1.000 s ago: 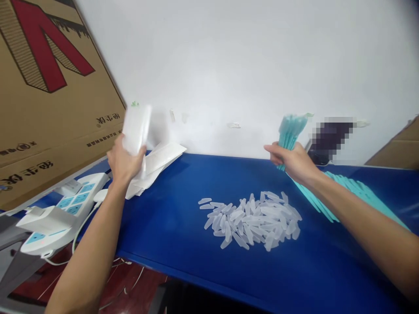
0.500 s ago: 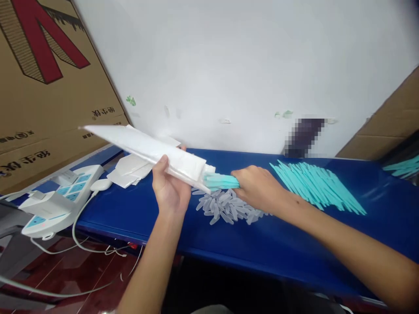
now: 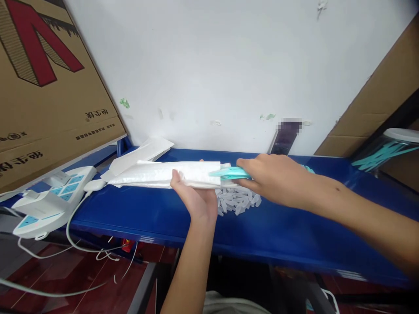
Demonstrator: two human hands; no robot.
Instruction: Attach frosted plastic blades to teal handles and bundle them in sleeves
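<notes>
My left hand (image 3: 198,198) grips a long white padded mailer (image 3: 163,173) from below, its thumb on the near side. The mailer lies almost level, with its open mouth facing right. At that mouth, my right hand (image 3: 265,176) is closed round a bundle of thin turquoise strips (image 3: 234,172), whose left ends reach into the mouth. Under the mailer's right end lies a heap of small translucent grey pieces (image 3: 237,200), partly hidden. More turquoise strips (image 3: 307,169) peek out behind my right hand, which covers most of them.
Flat white envelopes (image 3: 147,152) lie at the back left of the blue table (image 3: 131,213). A white power strip (image 3: 54,205) with plugs and cables sits at the left edge. A clear jar (image 3: 389,148) holds turquoise strips at right. A dark phone-like object (image 3: 285,139) leans against the wall.
The mailer has swung from a slant to nearly level and shifted right with my left hand. My right hand still holds the strips at its mouth. The view has turned slightly right.
</notes>
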